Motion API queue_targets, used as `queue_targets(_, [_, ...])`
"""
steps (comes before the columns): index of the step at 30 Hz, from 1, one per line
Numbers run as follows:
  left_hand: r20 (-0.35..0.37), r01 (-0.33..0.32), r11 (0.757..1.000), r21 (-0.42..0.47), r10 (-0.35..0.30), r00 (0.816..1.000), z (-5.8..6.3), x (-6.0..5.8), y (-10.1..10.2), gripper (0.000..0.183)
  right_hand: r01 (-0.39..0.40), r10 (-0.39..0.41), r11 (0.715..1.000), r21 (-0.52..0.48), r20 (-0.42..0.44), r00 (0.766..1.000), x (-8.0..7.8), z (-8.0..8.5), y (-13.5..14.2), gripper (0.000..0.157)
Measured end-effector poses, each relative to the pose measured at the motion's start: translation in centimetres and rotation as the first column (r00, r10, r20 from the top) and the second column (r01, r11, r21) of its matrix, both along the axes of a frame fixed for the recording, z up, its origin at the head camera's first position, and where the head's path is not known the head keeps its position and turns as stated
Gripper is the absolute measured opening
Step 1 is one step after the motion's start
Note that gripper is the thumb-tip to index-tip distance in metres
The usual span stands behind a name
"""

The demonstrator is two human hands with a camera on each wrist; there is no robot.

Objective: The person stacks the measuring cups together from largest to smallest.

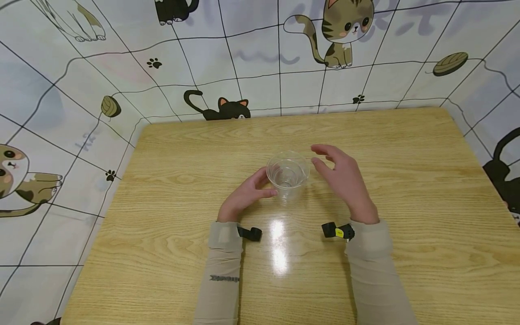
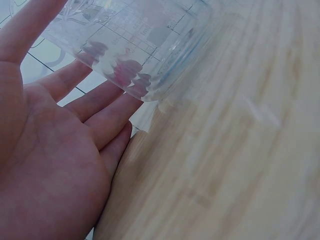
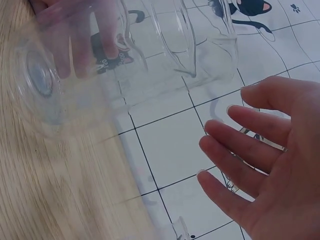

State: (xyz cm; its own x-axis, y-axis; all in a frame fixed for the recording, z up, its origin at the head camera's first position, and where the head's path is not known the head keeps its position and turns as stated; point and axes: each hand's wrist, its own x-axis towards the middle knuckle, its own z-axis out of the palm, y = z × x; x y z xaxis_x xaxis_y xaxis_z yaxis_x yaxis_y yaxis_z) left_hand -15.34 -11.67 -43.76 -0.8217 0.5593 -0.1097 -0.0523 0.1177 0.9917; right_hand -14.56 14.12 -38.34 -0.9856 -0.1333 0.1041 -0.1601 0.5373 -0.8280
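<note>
A clear plastic cup stands upright on the wooden table, its wide rim facing up. In the right wrist view more than one rim-like ring shows on the cup; whether several cups are nested, I cannot tell. My left hand holds the cup from the left side, thumb at the near side and fingers behind it. The left wrist view shows those fingers against the cup wall. To the right of the cup, my right hand is held apart from it, fingers spread and relaxed, holding nothing.
The wooden table meets a cloth printed with cats and grid lines at the back and sides. Both wrists carry a black strap device. A small clear edge shows low in the right wrist view, its kind unclear.
</note>
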Motion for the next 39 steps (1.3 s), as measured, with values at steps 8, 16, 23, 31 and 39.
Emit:
queue_targets(8, [0.009, 0.004, 1.0, -0.004, -0.004, 1.0, 0.1, 0.1, 0.0, 0.068, 0.046, -0.047, 0.997, -0.07, -0.014, 0.999, 0.0, 0.1, 0.5, 0.039])
queue_targets(16, [0.016, 0.003, 1.0, 0.005, -0.003, 1.0, -0.4, -0.1, 0.0, 0.066, 0.114, -0.118, 0.99, -0.08, -0.047, 0.992, -0.1, -0.3, 1.4, 0.039])
queue_targets(23, [0.012, 0.001, 1.0, 0.004, -0.001, 1.0, 0.2, 0.1, 0.1, 0.066, 0.167, -0.173, 0.98, -0.105, -0.056, 0.983, -0.2, -0.3, 1.7, 0.036])
queue_targets(31, [0.012, -0.004, 1.0, 0.001, 0.004, 1.0, 0.2, 0.1, 0.1, 0.067, 0.213, -0.215, 0.973, -0.09, -0.011, 0.977, -0.3, -0.4, 2.4, 0.04])
queue_targets(39, [0.021, -0.004, 1.0, 0.003, 0.004, 1.0, 0.2, 0.1, 0.1, 0.068, 0.213, -0.213, 0.977, -0.001, 0.016, 0.977, -0.4, -0.5, 2.7, 0.042])
